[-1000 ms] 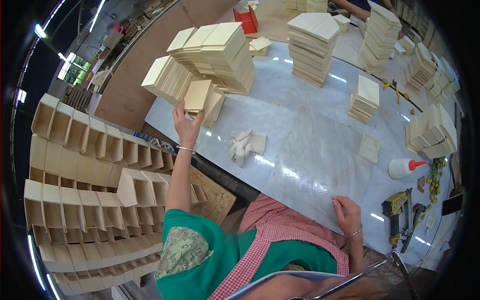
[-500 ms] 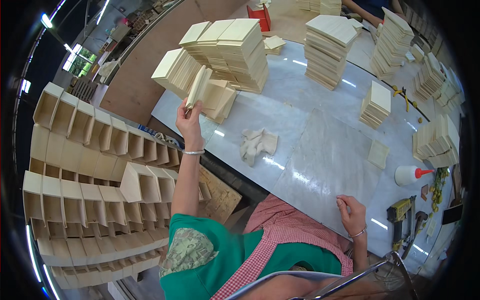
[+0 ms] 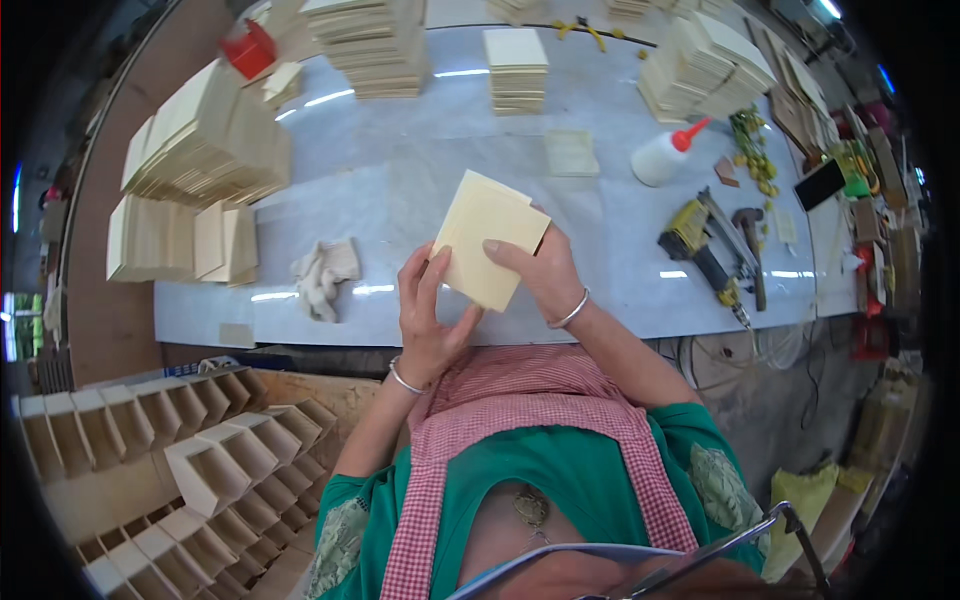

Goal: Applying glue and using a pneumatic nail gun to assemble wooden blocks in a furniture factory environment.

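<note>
Between my two hands, over the near part of the table [image 3: 400, 320], is a small stack of thin pale wooden panels [image 3: 490, 235], fanned slightly out of line. My left hand [image 3: 430, 305] grips its left and lower edges, with fingers curled at the side and the thumb low. From the right, my right hand [image 3: 540, 268] clasps it, thumb flat on the top panel and the other fingers hidden beneath. A crumpled white cloth [image 3: 325, 278] lies left of my left hand. Beyond the panels a pale square piece [image 3: 572, 153] rests on the table.
Stacked panels [image 3: 210, 140] stand at left, another stack [image 3: 515, 75] farther back. On the right are a white bottle with red nozzle [image 3: 660, 160], a yellow-black nail gun [image 3: 700, 240] and a hammer [image 3: 750, 255]. Open wooden boxes [image 3: 210, 470] crowd the lower left.
My left hand has come from the stacks at left to the middle with the panels. My right hand has risen off the table and grasped them too. The view has turned right.
</note>
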`<control>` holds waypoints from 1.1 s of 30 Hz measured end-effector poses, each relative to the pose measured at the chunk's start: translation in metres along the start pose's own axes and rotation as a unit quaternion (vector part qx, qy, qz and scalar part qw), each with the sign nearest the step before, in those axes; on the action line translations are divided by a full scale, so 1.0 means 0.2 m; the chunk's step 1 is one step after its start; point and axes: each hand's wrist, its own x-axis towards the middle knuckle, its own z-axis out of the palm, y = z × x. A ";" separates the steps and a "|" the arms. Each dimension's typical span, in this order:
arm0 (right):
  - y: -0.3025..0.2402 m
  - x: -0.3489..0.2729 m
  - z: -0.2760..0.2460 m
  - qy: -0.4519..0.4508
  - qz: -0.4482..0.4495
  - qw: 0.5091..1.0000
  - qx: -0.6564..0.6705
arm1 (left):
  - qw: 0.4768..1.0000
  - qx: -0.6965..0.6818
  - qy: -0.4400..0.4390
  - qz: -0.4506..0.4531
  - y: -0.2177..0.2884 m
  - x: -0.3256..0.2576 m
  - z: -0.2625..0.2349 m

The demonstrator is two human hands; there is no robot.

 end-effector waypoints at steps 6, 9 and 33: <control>0.00 0.00 -0.27 -0.181 -0.060 0.965 -0.180 | 0.955 -0.238 -0.114 -0.138 -0.05 0.09 0.07; 0.08 -0.02 -0.32 -0.193 -0.052 0.966 -0.163 | 0.935 -0.276 -0.163 -0.150 -0.03 0.13 0.15; 0.15 -0.05 -0.32 -0.143 0.009 0.982 -0.126 | 0.922 0.281 0.220 -0.152 -0.53 0.16 -0.79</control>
